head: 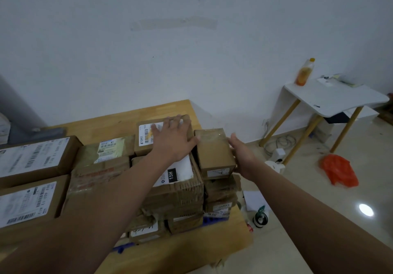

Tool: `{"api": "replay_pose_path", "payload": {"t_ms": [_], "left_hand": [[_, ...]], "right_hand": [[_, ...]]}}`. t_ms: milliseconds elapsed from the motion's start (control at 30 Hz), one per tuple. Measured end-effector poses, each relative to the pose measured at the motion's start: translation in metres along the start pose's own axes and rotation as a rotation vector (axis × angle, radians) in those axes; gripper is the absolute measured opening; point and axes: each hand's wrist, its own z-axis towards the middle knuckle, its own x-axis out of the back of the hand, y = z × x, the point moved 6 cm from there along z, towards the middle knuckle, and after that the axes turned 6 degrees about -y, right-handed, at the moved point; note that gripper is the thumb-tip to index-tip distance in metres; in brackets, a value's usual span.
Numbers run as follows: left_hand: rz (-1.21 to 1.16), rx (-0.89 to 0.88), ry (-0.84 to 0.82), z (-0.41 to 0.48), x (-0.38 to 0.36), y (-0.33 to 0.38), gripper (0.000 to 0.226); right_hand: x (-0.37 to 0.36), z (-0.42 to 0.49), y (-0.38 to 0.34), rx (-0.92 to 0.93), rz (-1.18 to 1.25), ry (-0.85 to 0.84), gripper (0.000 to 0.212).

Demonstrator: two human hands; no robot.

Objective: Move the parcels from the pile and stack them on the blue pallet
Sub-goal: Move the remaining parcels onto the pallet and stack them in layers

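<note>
The left hand [174, 138] is lying flat, fingers spread, on a parcel with a barcode label [146, 134], its thumb touching the small brown box [213, 150] at its 3 o'clock; the right hand [242, 156] is pressing an open palm on that box's right side. At the left hand's 6 o'clock a parcel marked "15H" [172, 175] is lying, at 9 o'clock a parcel marked "501E" [107, 146]. The blue pallet [121, 248] is peeking out under the stack.
</note>
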Motion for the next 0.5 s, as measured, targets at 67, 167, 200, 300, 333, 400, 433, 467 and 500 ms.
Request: {"api": "replay_pose_path", "payload": {"t_ms": [67,167,200,300,333,400,433,467,500], "left_hand": [[-0.012,-0.003,0.019,-0.001,0.0,-0.002,0.075],[-0.007,-0.034,0.049,-0.006,-0.002,0.002,0.077],[-0.004,-0.044,0.049,-0.008,-0.003,0.004,0.078],[0.024,-0.059,0.031,-0.012,-0.007,0.009,0.086],[0.037,-0.057,0.026,-0.013,-0.009,0.01,0.089],[0.048,-0.049,0.022,-0.014,-0.011,0.01,0.091],[0.045,-0.048,0.021,-0.014,-0.012,0.01,0.092],[0.041,-0.049,0.022,-0.013,-0.012,0.01,0.092],[0.037,-0.048,0.023,-0.013,-0.012,0.01,0.092]], "right_hand": [[0.012,0.003,0.009,-0.013,0.037,0.048,0.074],[0.028,0.006,0.03,-0.057,0.038,0.117,0.077],[0.032,0.007,0.039,-0.087,0.035,0.129,0.077],[0.037,0.009,0.068,-0.188,0.049,0.117,0.076],[0.034,0.01,0.076,-0.221,0.047,0.101,0.076],[0.024,0.009,0.086,-0.25,0.069,0.035,0.076],[0.017,0.009,0.09,-0.254,0.103,0.0,0.072],[0.01,0.008,0.091,-0.25,0.13,-0.035,0.066],[0.003,0.007,0.09,-0.23,0.156,-0.075,0.06]]}}
